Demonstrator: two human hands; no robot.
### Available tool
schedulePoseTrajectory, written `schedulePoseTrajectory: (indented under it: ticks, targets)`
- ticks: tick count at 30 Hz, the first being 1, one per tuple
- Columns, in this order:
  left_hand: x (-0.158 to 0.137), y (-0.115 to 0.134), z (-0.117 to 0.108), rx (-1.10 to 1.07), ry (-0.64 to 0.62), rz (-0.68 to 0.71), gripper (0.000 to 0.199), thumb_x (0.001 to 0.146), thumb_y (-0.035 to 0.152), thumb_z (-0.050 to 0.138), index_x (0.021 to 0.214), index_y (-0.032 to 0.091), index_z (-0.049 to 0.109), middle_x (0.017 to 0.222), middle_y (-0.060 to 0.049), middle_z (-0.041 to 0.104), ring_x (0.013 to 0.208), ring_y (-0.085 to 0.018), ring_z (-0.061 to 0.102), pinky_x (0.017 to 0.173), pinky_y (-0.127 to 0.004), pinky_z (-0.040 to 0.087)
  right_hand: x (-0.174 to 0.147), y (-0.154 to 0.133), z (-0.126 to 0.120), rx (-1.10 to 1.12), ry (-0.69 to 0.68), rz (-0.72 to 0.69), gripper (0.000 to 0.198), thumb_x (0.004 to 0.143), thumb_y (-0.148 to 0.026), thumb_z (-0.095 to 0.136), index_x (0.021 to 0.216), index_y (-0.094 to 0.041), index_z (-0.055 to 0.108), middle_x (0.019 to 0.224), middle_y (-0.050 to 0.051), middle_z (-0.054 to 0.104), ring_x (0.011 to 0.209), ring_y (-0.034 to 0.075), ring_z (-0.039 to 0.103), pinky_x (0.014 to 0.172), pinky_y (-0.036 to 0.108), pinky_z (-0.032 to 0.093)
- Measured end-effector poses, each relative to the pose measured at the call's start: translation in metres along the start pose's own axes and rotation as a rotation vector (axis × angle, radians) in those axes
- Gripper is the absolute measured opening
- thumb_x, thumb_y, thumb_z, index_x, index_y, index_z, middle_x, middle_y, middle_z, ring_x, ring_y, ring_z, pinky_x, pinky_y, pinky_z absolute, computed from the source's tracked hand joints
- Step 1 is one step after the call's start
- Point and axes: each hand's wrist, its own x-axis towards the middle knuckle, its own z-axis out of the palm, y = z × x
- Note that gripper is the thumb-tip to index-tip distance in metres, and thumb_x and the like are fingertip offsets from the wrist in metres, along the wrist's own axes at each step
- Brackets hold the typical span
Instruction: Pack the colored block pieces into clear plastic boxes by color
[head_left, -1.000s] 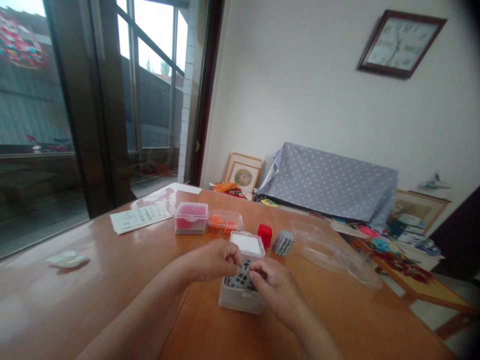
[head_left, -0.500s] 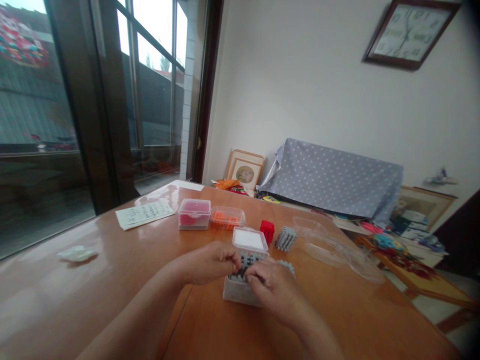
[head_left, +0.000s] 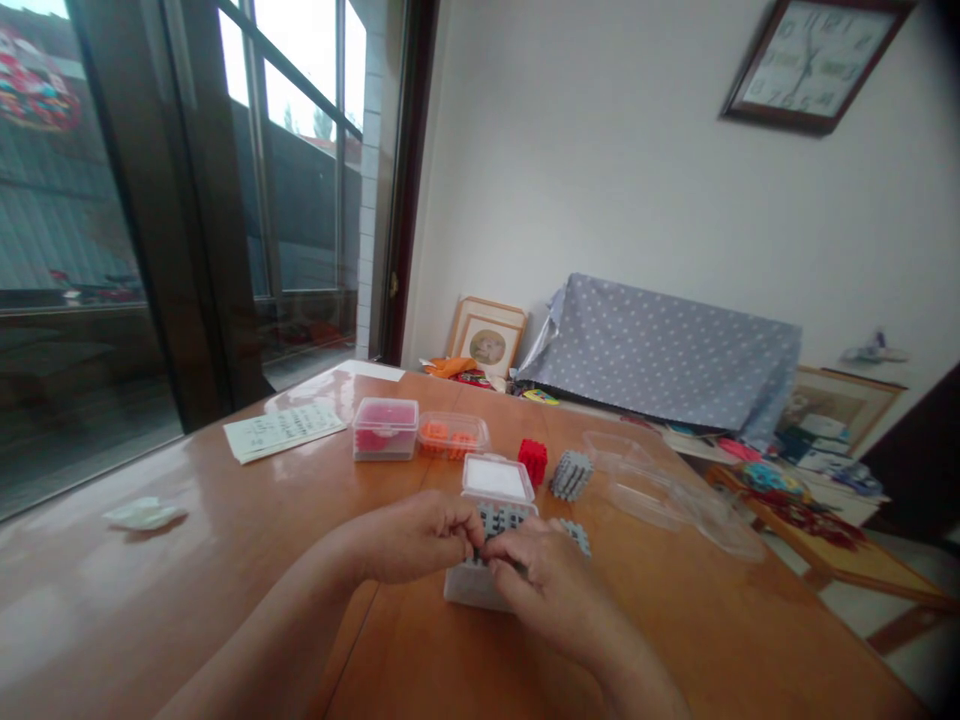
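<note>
Grey interlocking plastic pieces [head_left: 501,518] fill the top of a clear plastic box [head_left: 477,588], whose lid [head_left: 496,479] stands raised at the far side. My left hand [head_left: 421,537] reaches over the box from the left, thumb and fingers pinched at the near edge of the pieces. From the right, my right hand [head_left: 541,570] is curled, its fingertips meeting those of the left. Anything small between the fingertips is hidden. A grey block of joined pieces [head_left: 572,475] and a red one [head_left: 533,462] stand behind the box. More grey pieces [head_left: 577,537] show beside my right hand.
A lidded box with pink contents [head_left: 385,430] and a clear tub of orange pieces [head_left: 452,436] stand behind. Written paper sheets [head_left: 283,431] and a crumpled wrapper [head_left: 144,514] lie left. Clear plastic lids or trays [head_left: 651,498] lie right on the wooden table [head_left: 420,660].
My two hands have drawn together, and their fingertips now meet over the box. The left moved slightly down and right. The view has shifted a little; the boxes and blocks stay put.
</note>
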Motion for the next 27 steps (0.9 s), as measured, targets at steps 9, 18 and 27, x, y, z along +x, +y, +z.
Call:
schedulePoseTrajectory:
  ticks: [9, 18, 27]
  targets:
    - [0.001, -0.001, 0.001, -0.005, 0.014, -0.015, 0.028, 0.084, 0.013, 0.049, 0.096, 0.018, 0.073, 0.089, 0.000, 0.073, 0.080, -0.015, 0.063, 0.068, -0.023, 0.044, -0.001, 0.006, 0.001, 0.074, 0.060, 0.056, 0.021, 0.090, -0.020, 0.059, 0.092, -0.031, 0.076, 0.086, 0.001, 0.067, 0.084, 0.019, 0.058, 0.076, 0.029, 0.037]
    - [0.001, -0.002, -0.001, -0.048, 0.034, 0.013, 0.025, 0.082, 0.013, 0.050, 0.093, 0.018, 0.071, 0.088, 0.000, 0.072, 0.082, -0.016, 0.064, 0.071, -0.023, 0.046, -0.003, 0.023, -0.009, 0.207, 0.184, 0.088, 0.017, 0.088, -0.024, 0.059, 0.091, -0.027, 0.076, 0.085, 0.002, 0.070, 0.084, 0.020, 0.063, 0.075, 0.030, 0.044]
    - [0.005, -0.007, 0.003, -0.038, -0.016, -0.041, 0.024, 0.084, 0.014, 0.048, 0.093, 0.019, 0.069, 0.086, 0.000, 0.070, 0.080, -0.016, 0.062, 0.069, -0.024, 0.044, -0.020, 0.110, -0.032, 0.316, 0.388, 0.415, 0.027, 0.089, -0.039, 0.055, 0.099, -0.020, 0.072, 0.088, 0.003, 0.073, 0.083, 0.023, 0.066, 0.074, 0.033, 0.049]
